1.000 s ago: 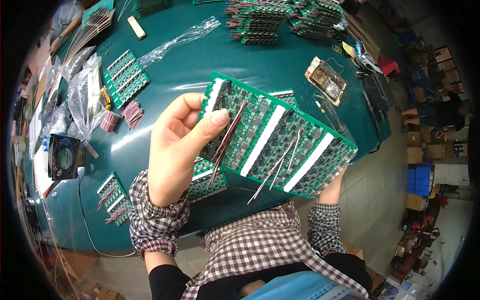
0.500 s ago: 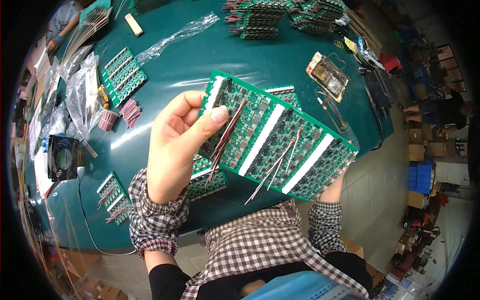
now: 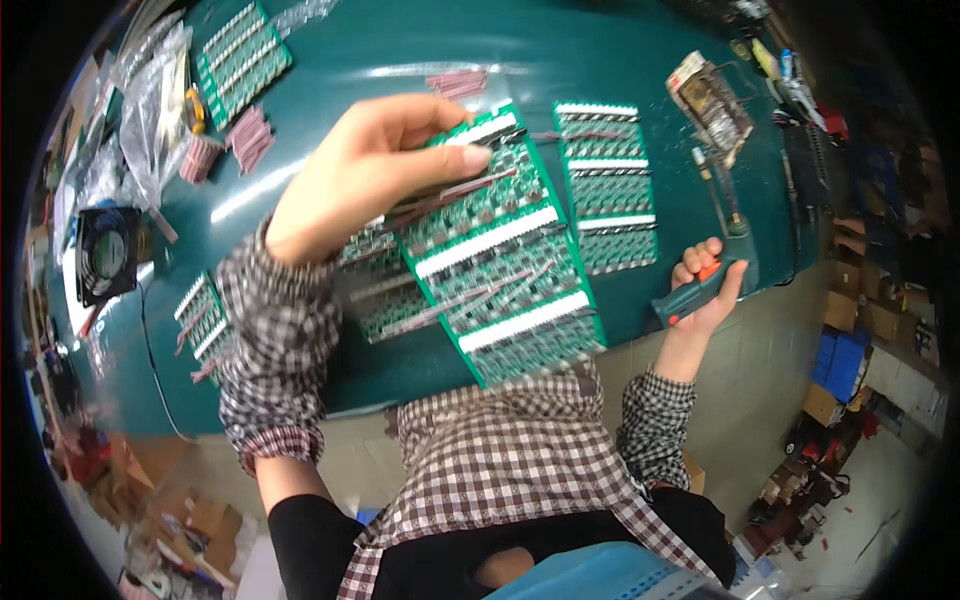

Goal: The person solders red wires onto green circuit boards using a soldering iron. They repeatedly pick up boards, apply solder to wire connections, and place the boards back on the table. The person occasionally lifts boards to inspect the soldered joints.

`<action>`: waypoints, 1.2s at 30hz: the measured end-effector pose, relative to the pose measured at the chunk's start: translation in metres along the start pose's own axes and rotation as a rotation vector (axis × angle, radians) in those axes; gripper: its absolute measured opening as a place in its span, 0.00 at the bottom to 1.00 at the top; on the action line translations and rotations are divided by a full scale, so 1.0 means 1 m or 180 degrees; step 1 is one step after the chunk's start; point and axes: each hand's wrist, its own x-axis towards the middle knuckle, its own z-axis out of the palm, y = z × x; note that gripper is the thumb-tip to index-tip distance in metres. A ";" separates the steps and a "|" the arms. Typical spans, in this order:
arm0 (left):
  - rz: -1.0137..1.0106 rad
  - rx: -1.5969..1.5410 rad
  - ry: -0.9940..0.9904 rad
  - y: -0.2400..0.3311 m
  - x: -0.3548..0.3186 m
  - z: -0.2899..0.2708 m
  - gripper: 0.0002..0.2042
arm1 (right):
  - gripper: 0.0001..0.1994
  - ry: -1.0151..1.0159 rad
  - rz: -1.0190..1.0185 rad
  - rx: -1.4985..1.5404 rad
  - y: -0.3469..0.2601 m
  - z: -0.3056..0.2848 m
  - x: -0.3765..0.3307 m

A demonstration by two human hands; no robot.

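Note:
My left hand (image 3: 390,165) grips a green circuit board (image 3: 500,260) by its upper left edge, thumb on top. The board is held tilted above the table, slightly blurred, with white connector strips and thin red, black and white wires lying across it. My right hand (image 3: 712,290) is closed round the dark teal handle of a soldering gun (image 3: 690,298) with an orange button, near the table's front right edge. Its front end is hard to make out. Another wired board (image 3: 608,190) lies between the hands, and further boards (image 3: 385,300) are partly hidden under my left hand.
A worn solder tray (image 3: 712,105) and a thin tool with a pale tip (image 3: 706,175) lie at the right. On the left are a black fan (image 3: 107,255), plastic bags (image 3: 150,120), wire bundles (image 3: 250,138), a bare board (image 3: 243,65) and a smaller wired board (image 3: 203,318).
The held board has swung to a steeper angle and moved slightly down. My right hand, previously mostly hidden behind it, now shows apart at the right with the soldering gun. The view has shifted.

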 end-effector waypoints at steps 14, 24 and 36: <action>0.1637 0.3534 0.1392 -0.053 0.034 0.020 0.18 | 0.25 -0.0081 0.0072 0.0239 0.004 0.005 -0.003; 0.1198 0.3391 0.1106 -0.090 -0.040 0.094 0.23 | 0.24 -0.0203 0.0173 0.0214 0.007 0.009 -0.005; 0.0959 0.3836 0.1491 -0.096 -0.039 0.109 0.27 | 0.24 -0.0244 0.0185 0.0195 0.006 0.011 -0.005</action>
